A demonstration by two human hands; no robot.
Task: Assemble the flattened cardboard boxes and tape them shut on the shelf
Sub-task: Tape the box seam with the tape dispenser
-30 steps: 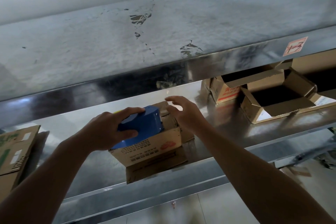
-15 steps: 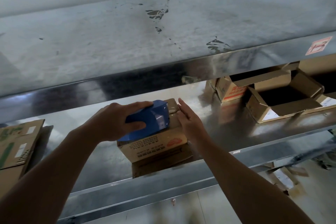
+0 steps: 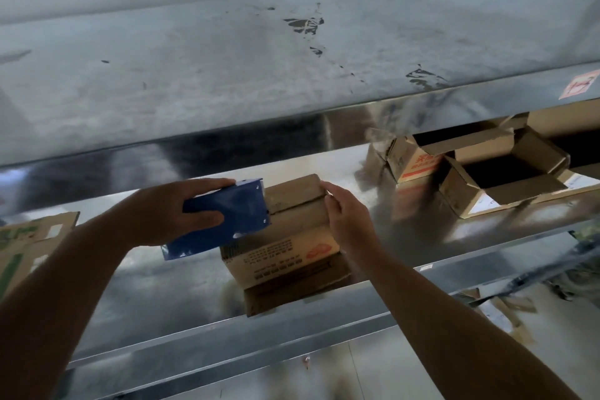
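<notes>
A small brown cardboard box [image 3: 285,247] with printed text and a red logo stands on the shiny metal shelf [image 3: 168,289], its top flaps folded down. My left hand [image 3: 165,214] grips a blue tape dispenser [image 3: 227,217] at the box's left top edge. My right hand [image 3: 344,217] lies with straight fingers against the box's right side, fingertips at the top flap's far corner.
Two open cardboard boxes [image 3: 506,182] sit further right on the same shelf. A flattened box with green print [image 3: 22,243] lies at the left edge. The upper metal shelf [image 3: 292,75] overhangs closely above. Cardboard scraps [image 3: 500,315] lie on the floor below right.
The blue dispenser has slid left off the box top to its left edge. My right hand dropped from above the box onto its right side. The top flaps now lie flat.
</notes>
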